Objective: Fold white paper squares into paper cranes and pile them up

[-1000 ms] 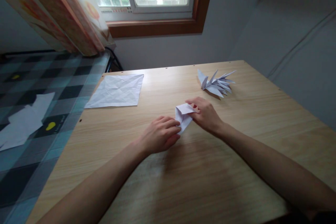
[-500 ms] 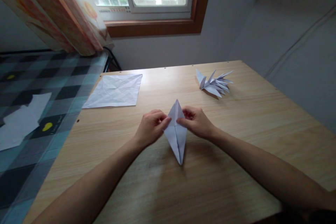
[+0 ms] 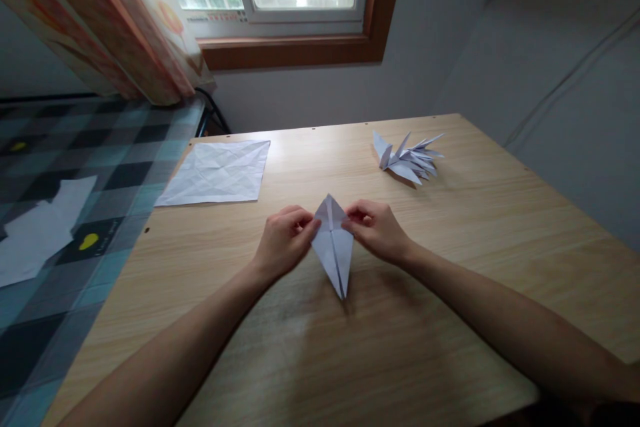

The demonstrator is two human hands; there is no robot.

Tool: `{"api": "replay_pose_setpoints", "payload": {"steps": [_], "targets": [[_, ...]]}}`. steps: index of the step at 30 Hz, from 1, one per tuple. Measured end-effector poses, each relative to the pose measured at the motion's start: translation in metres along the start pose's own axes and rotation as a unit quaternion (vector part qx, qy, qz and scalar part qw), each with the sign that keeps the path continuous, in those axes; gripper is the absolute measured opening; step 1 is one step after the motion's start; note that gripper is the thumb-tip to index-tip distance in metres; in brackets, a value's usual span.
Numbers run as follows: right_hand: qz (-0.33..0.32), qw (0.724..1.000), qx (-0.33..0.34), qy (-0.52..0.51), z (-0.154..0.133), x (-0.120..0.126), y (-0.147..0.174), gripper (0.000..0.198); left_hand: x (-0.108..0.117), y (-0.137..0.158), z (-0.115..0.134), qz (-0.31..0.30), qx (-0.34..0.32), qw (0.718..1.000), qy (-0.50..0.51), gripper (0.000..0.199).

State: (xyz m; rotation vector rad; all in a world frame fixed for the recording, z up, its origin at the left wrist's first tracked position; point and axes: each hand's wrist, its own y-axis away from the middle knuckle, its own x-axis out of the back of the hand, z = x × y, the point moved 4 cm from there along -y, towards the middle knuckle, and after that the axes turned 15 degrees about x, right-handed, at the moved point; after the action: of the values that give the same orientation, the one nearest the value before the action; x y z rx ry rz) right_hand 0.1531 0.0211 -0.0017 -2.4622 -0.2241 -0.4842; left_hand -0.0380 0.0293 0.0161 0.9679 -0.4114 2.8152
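A folded white paper diamond (image 3: 334,250) is held up over the table, one long point toward me and a shorter one away. A crease or slit runs down its middle. My left hand (image 3: 286,237) pinches its left edge between thumb and fingers. On the opposite edge, my right hand (image 3: 376,230) pinches the paper in the same way. Both sets of fingertips are partly hidden behind the sheet.
A creased paper square (image 3: 220,172) lies at the table's far left. Several folded pointed paper pieces (image 3: 410,159) are bunched at the far right. White paper scraps (image 3: 43,230) rest on the checked cloth (image 3: 130,173) beside the wooden table (image 3: 480,233).
The folded paper has tilted and looks shorter, its near point drawn away from me. My hands have moved slightly apart, toward the paper's outer edges.
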Motion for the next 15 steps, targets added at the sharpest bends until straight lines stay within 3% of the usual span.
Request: {"api": "replay_pose_setpoints", "payload": {"steps": [1, 5, 9, 12, 15], "targets": [[0.000, 1.000, 0.015, 0.025, -0.001, 0.002, 0.000, 0.003, 0.000, 0.000, -0.001, 0.006, -0.005, 1.000, -0.005, 0.022], [-0.021, 0.984, 0.124, 0.128, -0.008, 0.005, 0.001, 0.014, -0.001, 0.002, 0.001, -0.011, -0.050, 0.998, -0.025, 0.022], [-0.079, 0.960, 0.225, 0.150, -0.010, 0.003, 0.005, 0.024, -0.005, 0.008, 0.008, -0.060, -0.111, 0.988, -0.090, 0.026], [-0.120, 0.960, 0.224, 0.116, -0.008, 0.002, 0.007, 0.029, -0.008, 0.012, 0.011, -0.056, -0.132, 0.977, -0.157, 0.020], [-0.109, 0.970, 0.186, 0.114, -0.009, 0.004, 0.008, 0.030, -0.010, 0.015, 0.012, -0.056, -0.153, 0.964, -0.210, 0.022]]}}
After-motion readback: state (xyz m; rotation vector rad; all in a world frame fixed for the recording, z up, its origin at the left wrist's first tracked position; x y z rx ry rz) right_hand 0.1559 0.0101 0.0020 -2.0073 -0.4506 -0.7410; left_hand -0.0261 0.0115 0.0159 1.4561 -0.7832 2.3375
